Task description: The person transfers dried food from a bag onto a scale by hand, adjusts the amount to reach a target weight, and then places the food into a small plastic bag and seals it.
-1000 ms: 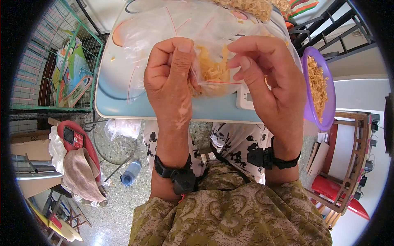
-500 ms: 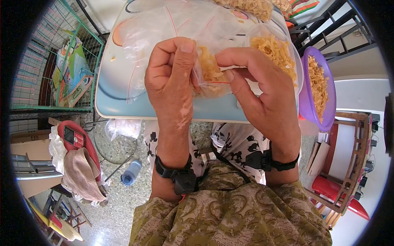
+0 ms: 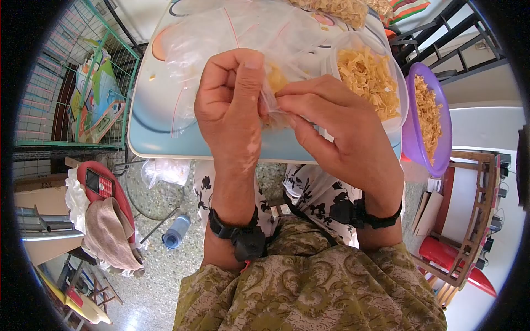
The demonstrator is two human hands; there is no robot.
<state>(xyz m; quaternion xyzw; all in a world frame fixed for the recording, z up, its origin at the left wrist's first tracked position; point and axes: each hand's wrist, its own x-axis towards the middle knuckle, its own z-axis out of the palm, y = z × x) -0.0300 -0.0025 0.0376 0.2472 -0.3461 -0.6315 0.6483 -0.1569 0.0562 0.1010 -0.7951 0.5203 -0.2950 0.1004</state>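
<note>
Between my hands is a clear plastic bag (image 3: 269, 99) with yellowish dried flakes inside. My left hand (image 3: 231, 91) pinches the bag's left side between thumb and curled fingers. My right hand (image 3: 337, 116) has its fingertips closed on the bag's right edge near the opening. The lower part of the bag is partly hidden behind my hands. More empty clear bags with red seal lines (image 3: 201, 55) lie on the table beyond. A clear round tub (image 3: 401, 94) of yellow flakes stands just past my right hand.
The light table (image 3: 152, 110) has a blue front edge. Filled bags (image 3: 337, 11) lie at its back. A purple basin (image 3: 411, 124) of shreds is at the right. At the left are a green wire cage (image 3: 124, 94), a red stool with a phone (image 3: 99, 183) and towel (image 3: 109, 231), and a blue bottle (image 3: 176, 231).
My right hand has moved left toward my left hand along the bag, and its fingers have come closer together. More of the tub now shows. My left hand has hardly moved.
</note>
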